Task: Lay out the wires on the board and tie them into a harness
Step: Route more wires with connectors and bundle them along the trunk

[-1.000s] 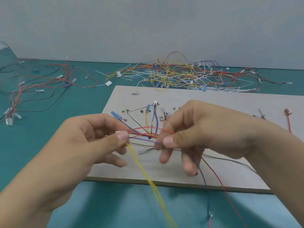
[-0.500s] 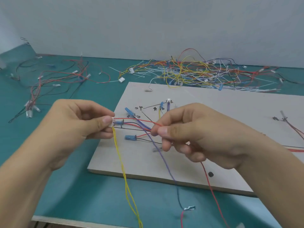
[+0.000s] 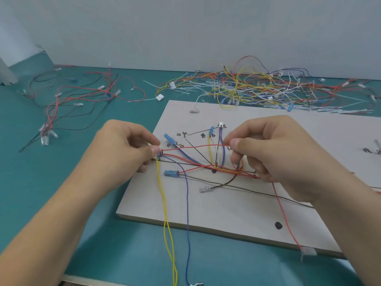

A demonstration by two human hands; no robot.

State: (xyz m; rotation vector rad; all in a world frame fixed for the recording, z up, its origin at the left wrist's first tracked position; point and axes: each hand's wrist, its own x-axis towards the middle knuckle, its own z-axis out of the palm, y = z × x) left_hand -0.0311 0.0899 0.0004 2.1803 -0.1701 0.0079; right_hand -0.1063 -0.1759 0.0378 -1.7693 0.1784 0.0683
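A pale wooden board with black markings lies on the teal table. Several wires cross its left half: red, black, white and purple ones, some ending in blue connectors. My left hand pinches a small connector at the board's left edge; two yellow wires and a purple wire hang from it over the board's front edge. My right hand pinches a red wire stretched between both hands above the board; the same red wire trails down to the right.
A big tangle of loose coloured wires and white cable ties lies behind the board. Another bundle of red and black wires lies at the far left. A grey wall stands behind. The table's front edge runs along the bottom left.
My hands have drawn farther apart, stretching the red wire longer between them. The left hand has moved left to the board's edge. The view has shifted so the board sits more to the right.
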